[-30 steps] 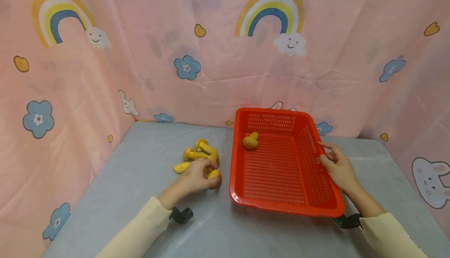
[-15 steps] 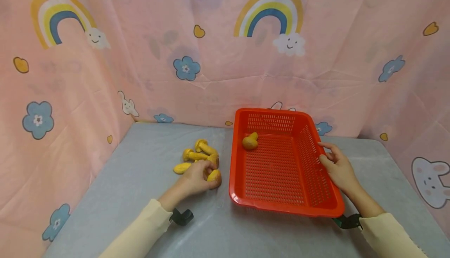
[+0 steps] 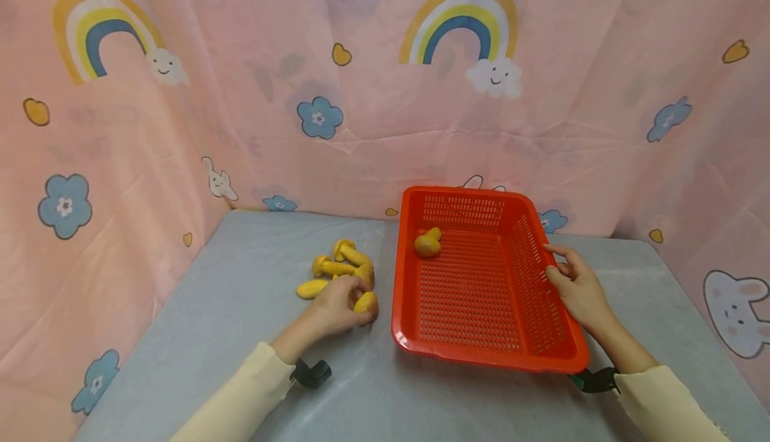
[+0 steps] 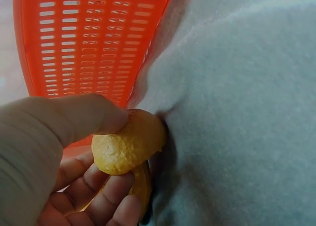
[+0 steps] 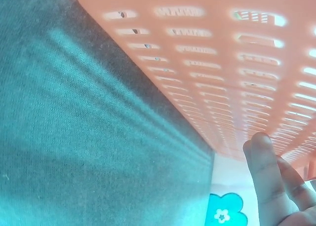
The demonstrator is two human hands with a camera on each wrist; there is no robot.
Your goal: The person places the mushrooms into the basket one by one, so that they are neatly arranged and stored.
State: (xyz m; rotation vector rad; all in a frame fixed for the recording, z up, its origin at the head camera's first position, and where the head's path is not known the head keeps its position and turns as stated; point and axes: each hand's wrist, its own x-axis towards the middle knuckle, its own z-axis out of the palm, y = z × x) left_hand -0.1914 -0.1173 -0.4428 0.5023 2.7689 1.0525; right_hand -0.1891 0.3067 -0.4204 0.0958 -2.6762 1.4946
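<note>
My left hand (image 3: 337,305) pinches a yellow-brown mushroom (image 4: 129,143) by its cap, thumb on top and fingertips underneath, low over the table. Part of another yellow piece (image 4: 141,186) shows behind the fingers in the left wrist view. Just beyond the hand lie more yellow mushrooms (image 3: 351,252) and a smooth oval yellow piece (image 3: 311,288). On the right stands a red slotted plastic basket (image 3: 400,295). My right hand (image 3: 580,293) grips its right rim, thumb at the edge and fingers (image 5: 264,171) along the outer wall.
One mushroom (image 3: 428,245) lies inside the basket near its left wall. The grey cloth-covered table (image 3: 240,315) runs back to a pink patterned curtain (image 3: 361,161), which also hangs along both sides.
</note>
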